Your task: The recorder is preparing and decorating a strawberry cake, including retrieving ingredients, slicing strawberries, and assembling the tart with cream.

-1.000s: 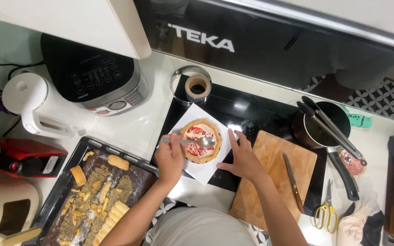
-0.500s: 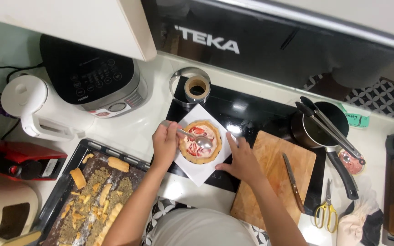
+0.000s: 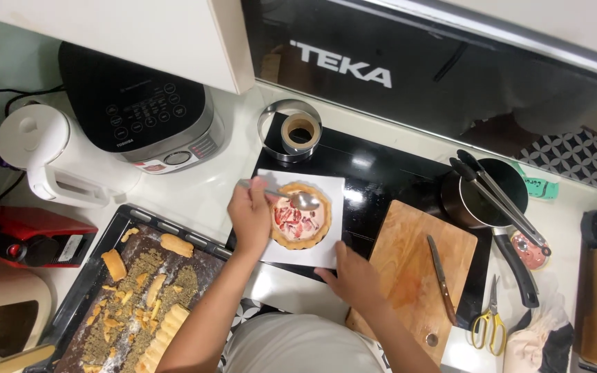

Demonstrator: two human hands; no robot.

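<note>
Left hand (image 3: 250, 215): closed around the handle of a metal spoon (image 3: 291, 197), whose bowl rests over the top of a small tart (image 3: 300, 216); the fingers hide most of the handle.

Right hand (image 3: 355, 276): open and flat, fingertips pressing the near right corner of the white paper square (image 3: 326, 238); it grips nothing. The two hands are apart, one on each side of the tart.

Tart: round, golden crust, pale filling with red pieces; sits mid-square. What the red pieces are cannot be made out.

White paper square: lies on the black cooktop (image 3: 381, 179), over its front left part.

Metal ring (image 3: 289, 131): at the cooktop's back left corner, holding a smaller round brown-rimmed item, hard to identify.

Wooden board (image 3: 409, 262): over the cooktop's front right edge, bearing a knife (image 3: 441, 276).

Dark saucepan (image 3: 481, 193): at the cooktop's right edge, tongs (image 3: 499, 200) laid across it; its interior is dark and unreadable.

Yellow-handled scissors (image 3: 486, 324): on the counter, right of the board.

Baking tray (image 3: 105, 242): at the counter's front left, with crumbs and pastry pieces; cut off by the bottom edge.

Rice cooker (image 3: 139, 117): at the back left, partly under a white cabinet (image 3: 139, 34).

White kettle (image 3: 43, 159): left of the cooker.
</note>
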